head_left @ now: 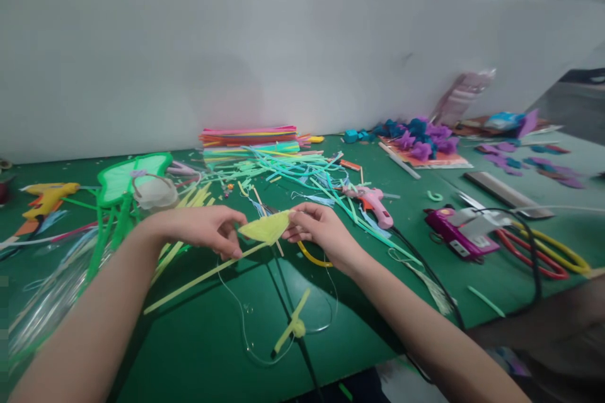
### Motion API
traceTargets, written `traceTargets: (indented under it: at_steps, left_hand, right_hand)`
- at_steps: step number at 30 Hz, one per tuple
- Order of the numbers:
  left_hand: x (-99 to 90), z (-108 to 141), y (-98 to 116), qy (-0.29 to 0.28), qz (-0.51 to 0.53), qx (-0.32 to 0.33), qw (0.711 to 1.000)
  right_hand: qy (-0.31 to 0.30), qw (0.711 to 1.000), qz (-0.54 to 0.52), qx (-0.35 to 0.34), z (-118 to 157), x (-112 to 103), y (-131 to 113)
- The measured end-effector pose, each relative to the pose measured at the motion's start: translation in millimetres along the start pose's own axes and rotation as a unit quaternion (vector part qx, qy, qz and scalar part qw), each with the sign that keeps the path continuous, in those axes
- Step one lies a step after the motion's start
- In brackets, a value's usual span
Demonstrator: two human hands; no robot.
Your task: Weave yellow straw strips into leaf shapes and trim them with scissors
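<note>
A yellow, leaf-shaped fuzzy piece (pixel 265 228) is pinched at its right end by my right hand (pixel 321 230). From its lower edge a long yellow pipe-cleaner strip (pixel 198 279) slants down to the left; whether the two are joined I cannot tell. My left hand (pixel 215 230) is at the piece's left tip, its thumb beside the strip and its fingers bent, with a gap between thumb and forefinger. Below, on the green table (pixel 198 352), lies a small twisted yellow pipe-cleaner piece (pixel 296 325) with a knob. A clear thread (pixel 244 321) loops around there.
Loose green and blue pipe cleaners (pixel 283 167) spread behind my hands. To the right are a pink glue gun (pixel 373 201), a purple power strip (pixel 460 233) and scissors (pixel 534 252). A yellow glue gun (pixel 50 196) and a green frame (pixel 132 179) stand left. A white partition (pixel 283 56) rises behind.
</note>
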State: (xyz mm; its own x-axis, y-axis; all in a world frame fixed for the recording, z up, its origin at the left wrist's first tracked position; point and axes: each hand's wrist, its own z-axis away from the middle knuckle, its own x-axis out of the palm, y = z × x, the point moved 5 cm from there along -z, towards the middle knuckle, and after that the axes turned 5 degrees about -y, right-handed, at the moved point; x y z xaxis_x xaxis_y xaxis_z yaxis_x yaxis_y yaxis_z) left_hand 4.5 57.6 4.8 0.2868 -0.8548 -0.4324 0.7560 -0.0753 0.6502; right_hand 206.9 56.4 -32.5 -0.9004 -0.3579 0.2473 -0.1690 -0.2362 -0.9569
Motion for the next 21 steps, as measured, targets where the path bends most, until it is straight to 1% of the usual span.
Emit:
traceTargets:
  at_steps: [2, 5, 8, 10, 12, 15, 18, 21]
  left_hand:
    - [-5.1, 12.9, -6.0, 0.006, -0.04, -0.02, 0.999]
    - [-12.4, 29.9, -12.1, 0.058, -0.094, -0.054, 0.992]
    - [-11.4, 35.0, -15.4, 0.064, -0.125, -0.087, 0.986]
    - [-9.9, 33.7, -13.6, 0.06, -0.132, -0.088, 0.986]
    - [-9.8, 33.0, -7.8, 0.065, -0.118, -0.072, 0.988]
    - [-10.5, 36.0, 7.8, 0.08, -0.086, -0.025, 0.993]
    - [-10.4, 39.8, 24.7, 0.107, -0.056, 0.023, 0.992]
    - [-8.3, 38.6, 35.7, 0.127, -0.039, 0.049, 0.99]
  right_hand:
    - [0.018, 1.0, -0.013, -0.002, -0.3, -1.8, -0.3]
    - [0.06, 0.997, -0.046, 0.002, -0.8, -6.9, -0.8]
    - [0.081, 0.995, -0.066, 0.0, -1.4, -10.4, -1.9]
    - [0.084, 0.994, -0.07, -0.004, -1.8, -11.5, -2.1]
    - [0.087, 0.994, -0.071, -0.006, -2.4, -11.9, -1.3]
    - [0.087, 0.994, -0.07, -0.003, -3.2, -11.2, 1.1]
    - [0.081, 0.994, -0.068, -0.001, -3.8, -9.4, 3.3]
    - [0.071, 0.996, -0.062, 0.002, -4.1, -7.3, 5.1]
